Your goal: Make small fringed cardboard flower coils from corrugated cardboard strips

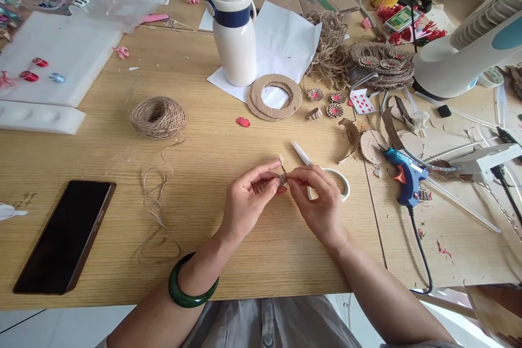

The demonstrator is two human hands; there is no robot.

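My left hand [253, 190] and my right hand [318, 196] meet above the table in front of me. Fingertips of both pinch a small thin strip [282, 165], which looks like cardboard; most of it is hidden by the fingers. Just behind my right hand lie scissors [304, 153] with a white handle, partly covered by that hand. Farther back, cardboard rings [255, 99] are stacked beside several small round rosettes of corrugated cardboard [335, 111] with red centres. Two red discs [243, 122] rest nearer to me.
A ball of twine [158, 117] trails a loose strand at left, near a phone [65, 236]. At the back stands a white bottle [234, 38]. A blue glue gun [409, 176] with its cord, cardboard scraps [372, 145] and a white fan [457, 60] occupy the right side.
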